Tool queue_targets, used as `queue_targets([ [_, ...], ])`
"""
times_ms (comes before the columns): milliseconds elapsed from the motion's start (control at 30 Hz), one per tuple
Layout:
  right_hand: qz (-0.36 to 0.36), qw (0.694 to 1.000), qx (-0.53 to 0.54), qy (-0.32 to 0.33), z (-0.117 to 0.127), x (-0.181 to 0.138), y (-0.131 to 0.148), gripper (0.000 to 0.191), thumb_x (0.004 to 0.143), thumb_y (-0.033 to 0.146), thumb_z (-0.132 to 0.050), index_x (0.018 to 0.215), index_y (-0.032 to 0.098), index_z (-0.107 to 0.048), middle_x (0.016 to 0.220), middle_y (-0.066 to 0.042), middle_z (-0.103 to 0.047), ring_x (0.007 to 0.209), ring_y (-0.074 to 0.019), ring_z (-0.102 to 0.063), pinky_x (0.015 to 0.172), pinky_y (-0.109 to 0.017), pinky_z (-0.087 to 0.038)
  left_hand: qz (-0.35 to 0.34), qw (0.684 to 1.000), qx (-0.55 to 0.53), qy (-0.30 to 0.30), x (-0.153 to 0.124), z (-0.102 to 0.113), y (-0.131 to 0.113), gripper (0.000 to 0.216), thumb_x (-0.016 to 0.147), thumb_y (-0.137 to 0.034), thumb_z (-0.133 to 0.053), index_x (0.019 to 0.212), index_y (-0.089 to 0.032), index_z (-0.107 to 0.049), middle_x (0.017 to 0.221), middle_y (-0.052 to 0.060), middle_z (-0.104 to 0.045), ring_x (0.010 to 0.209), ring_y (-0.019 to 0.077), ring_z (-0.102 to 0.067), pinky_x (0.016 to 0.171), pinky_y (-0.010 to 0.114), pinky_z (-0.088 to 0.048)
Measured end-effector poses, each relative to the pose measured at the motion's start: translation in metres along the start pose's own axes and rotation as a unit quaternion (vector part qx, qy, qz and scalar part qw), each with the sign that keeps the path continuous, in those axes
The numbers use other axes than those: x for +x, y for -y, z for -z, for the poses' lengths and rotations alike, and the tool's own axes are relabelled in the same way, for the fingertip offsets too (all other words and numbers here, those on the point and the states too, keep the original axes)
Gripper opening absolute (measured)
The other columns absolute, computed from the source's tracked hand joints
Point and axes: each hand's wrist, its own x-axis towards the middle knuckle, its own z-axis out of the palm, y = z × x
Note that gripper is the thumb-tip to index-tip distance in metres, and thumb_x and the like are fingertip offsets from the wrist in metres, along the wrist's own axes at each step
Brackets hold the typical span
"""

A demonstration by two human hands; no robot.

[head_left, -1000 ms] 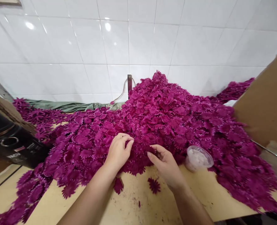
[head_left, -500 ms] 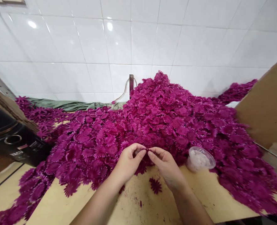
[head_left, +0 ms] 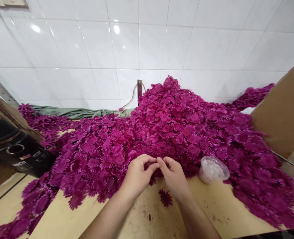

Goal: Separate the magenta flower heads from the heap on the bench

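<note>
A big heap of magenta fabric flowers (head_left: 171, 129) covers the pale wooden table (head_left: 137, 215), piled up against the white tiled wall. My left hand (head_left: 138, 174) and my right hand (head_left: 173, 174) meet at the heap's near edge, fingertips pinched together on one magenta flower, mostly hidden between them. A single loose flower (head_left: 165, 197) lies flat on the table just below my right hand. A small clear plastic cup (head_left: 213, 170) with whitish contents rests tilted in the flowers to the right of my right hand.
A black box with white lettering (head_left: 17, 154) sits at the left under a cardboard flap. A brown cardboard box (head_left: 283, 109) stands at the right. Green cloth (head_left: 72, 113) lies along the wall, beside a metal bracket with a cable (head_left: 139, 87).
My hands have come together from apart, moved slightly toward me, and now pinch a flower between their fingertips. The view has shifted slightly.
</note>
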Motion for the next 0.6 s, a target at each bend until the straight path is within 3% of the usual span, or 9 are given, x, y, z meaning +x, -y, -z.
queue_targets([
  [133,-0.008,0.997,0.063,0.037,0.0,-0.005,0.004,0.035,0.075,0.048,-0.044,0.057,0.019,-0.039,0.055,0.005,-0.033,0.052,-0.0089,-0.031,0.048,-0.022,-0.03,0.001,1.0,0.027,-0.008,0.005,0.003,-0.001,0.011,0.069,-0.016,-0.052,0.062,-0.019,-0.059,0.064,0.0,-0.061,0.065,0.0148,-0.056,0.064,0.027,-0.043],
  [267,-0.009,0.996,0.059,0.073,0.0,-0.008,0.011,0.027,0.073,0.042,-0.05,0.064,0.017,-0.046,0.057,0.004,-0.038,0.054,-0.0091,-0.033,0.05,-0.022,-0.031,0.001,0.995,0.071,-0.074,0.011,0.005,0.001,0.014,0.073,-0.017,-0.045,0.06,-0.019,-0.05,0.063,-0.001,-0.056,0.064,0.0146,-0.052,0.063,0.027,-0.041],
  [433,-0.005,0.996,0.072,0.047,-0.003,-0.011,0.015,0.022,0.072,0.038,-0.051,0.065,0.017,-0.048,0.057,0.005,-0.038,0.053,-0.0095,-0.034,0.051,-0.023,-0.031,-0.026,0.986,0.105,-0.124,0.022,0.004,0.005,0.012,0.074,-0.018,-0.043,0.063,-0.02,-0.048,0.066,0.0,-0.055,0.066,0.015,-0.052,0.066,0.027,-0.04],
  [600,0.0,0.991,0.12,0.06,0.006,-0.022,0.015,0.024,0.072,0.037,-0.052,0.061,0.018,-0.043,0.058,0.005,-0.034,0.053,-0.0087,-0.031,0.049,-0.022,-0.028,0.051,0.954,0.149,-0.256,0.039,0.033,0.018,0.011,0.074,-0.02,-0.041,0.064,-0.02,-0.046,0.064,0.001,-0.053,0.065,0.0181,-0.053,0.068,0.032,-0.041],
])
